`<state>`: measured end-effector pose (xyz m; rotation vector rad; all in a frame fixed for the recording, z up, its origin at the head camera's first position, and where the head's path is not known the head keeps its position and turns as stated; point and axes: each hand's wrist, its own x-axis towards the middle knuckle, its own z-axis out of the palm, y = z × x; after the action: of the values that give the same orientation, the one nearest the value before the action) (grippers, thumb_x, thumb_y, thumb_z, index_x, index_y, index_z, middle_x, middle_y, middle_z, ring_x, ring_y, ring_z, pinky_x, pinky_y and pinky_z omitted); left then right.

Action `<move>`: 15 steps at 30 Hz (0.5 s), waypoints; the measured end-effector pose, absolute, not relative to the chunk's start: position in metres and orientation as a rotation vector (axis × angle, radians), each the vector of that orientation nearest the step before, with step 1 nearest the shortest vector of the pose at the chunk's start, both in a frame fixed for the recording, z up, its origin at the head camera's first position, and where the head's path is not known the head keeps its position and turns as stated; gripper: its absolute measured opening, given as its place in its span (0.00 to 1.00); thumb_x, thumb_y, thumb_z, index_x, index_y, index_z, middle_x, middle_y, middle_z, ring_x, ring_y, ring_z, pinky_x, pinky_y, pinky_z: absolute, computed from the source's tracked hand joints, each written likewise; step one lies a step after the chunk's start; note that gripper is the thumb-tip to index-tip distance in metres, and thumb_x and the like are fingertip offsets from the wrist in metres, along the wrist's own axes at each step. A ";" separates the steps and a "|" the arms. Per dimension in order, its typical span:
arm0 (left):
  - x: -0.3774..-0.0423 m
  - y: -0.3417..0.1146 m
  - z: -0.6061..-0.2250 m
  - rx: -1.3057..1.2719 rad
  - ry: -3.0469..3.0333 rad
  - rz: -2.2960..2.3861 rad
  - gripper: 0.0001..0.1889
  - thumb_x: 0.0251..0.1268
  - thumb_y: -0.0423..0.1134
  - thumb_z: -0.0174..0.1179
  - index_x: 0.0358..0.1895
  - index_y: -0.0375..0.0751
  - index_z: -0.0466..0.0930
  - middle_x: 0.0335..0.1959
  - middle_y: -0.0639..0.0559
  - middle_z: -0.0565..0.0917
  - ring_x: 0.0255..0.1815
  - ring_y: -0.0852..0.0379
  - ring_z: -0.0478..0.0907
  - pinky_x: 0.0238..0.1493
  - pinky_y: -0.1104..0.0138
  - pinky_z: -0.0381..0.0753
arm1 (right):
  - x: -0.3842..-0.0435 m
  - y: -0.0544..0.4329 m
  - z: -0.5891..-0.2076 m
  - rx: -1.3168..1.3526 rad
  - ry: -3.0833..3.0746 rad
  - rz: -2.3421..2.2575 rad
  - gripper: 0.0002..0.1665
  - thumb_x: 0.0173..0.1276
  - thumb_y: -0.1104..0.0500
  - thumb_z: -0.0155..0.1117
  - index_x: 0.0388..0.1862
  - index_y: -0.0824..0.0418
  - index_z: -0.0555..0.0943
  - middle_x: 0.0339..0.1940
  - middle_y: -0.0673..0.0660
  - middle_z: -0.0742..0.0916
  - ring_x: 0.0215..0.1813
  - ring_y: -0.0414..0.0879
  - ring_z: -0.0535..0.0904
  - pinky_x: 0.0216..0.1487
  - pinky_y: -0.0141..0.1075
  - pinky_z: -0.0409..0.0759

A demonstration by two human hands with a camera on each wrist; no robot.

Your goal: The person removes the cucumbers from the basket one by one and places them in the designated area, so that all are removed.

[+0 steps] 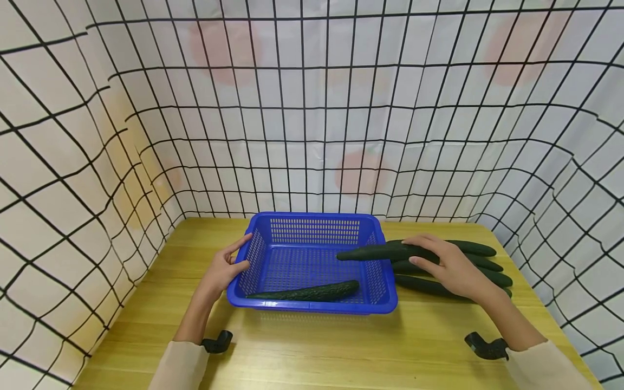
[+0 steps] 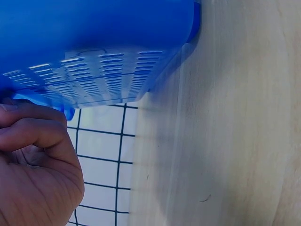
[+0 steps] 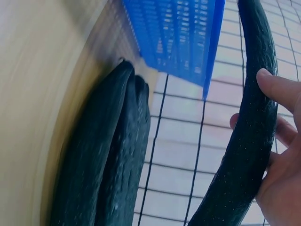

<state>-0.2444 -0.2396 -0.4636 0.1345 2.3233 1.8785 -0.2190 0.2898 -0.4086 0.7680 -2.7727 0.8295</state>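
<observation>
A blue plastic basket [image 1: 312,309] stands on the table with one cucumber [image 1: 317,292] lying along its near side. My left hand [image 1: 225,269] grips the basket's left rim; in the left wrist view its fingers [image 2: 35,132] curl at the edge. In my right hand [image 1: 450,265] is a dark green cucumber [image 1: 375,252], held between thumb and fingers, raised above the pile. Its far end reaches over the basket's right rim. Several more cucumbers [image 1: 424,285] lie side by side under the right hand, partly hidden by it. The right wrist view shows the held cucumber [image 3: 249,136] clear of the others.
The wooden table [image 1: 302,357] runs in front of and beside the basket. A black wire grid [image 1: 326,108] with a pale printed sheet behind it walls the back and both sides. Black wrist mounts [image 1: 218,342] hang by the forearms.
</observation>
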 end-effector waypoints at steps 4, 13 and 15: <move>-0.245 -0.239 -0.464 0.125 2.322 1.879 0.41 0.67 0.26 0.57 0.81 0.59 0.60 0.19 0.50 0.80 0.24 0.49 0.89 0.27 0.58 0.90 | -0.215 0.302 -0.411 0.743 -2.775 0.829 0.24 0.79 0.52 0.60 0.71 0.49 0.76 0.69 0.57 0.80 0.70 0.63 0.74 0.63 0.65 0.76; -0.244 -0.240 -0.463 0.156 2.317 1.879 0.41 0.67 0.27 0.57 0.82 0.58 0.59 0.23 0.45 0.84 0.29 0.45 0.90 0.30 0.56 0.90 | -0.205 0.331 -0.414 0.706 -2.752 0.770 0.24 0.76 0.55 0.63 0.70 0.50 0.77 0.66 0.58 0.81 0.66 0.64 0.76 0.56 0.64 0.79; -0.244 -0.240 -0.463 0.157 2.316 1.878 0.41 0.68 0.27 0.57 0.82 0.58 0.59 0.23 0.45 0.84 0.29 0.44 0.90 0.30 0.55 0.91 | -0.202 0.337 -0.417 0.696 -2.741 0.737 0.24 0.75 0.56 0.65 0.69 0.49 0.78 0.65 0.57 0.82 0.64 0.61 0.78 0.54 0.62 0.80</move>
<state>-0.2440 -0.2404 -0.4627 0.1573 2.3156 1.8783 -0.2023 0.3373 -0.4166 0.6960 -2.7406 0.7366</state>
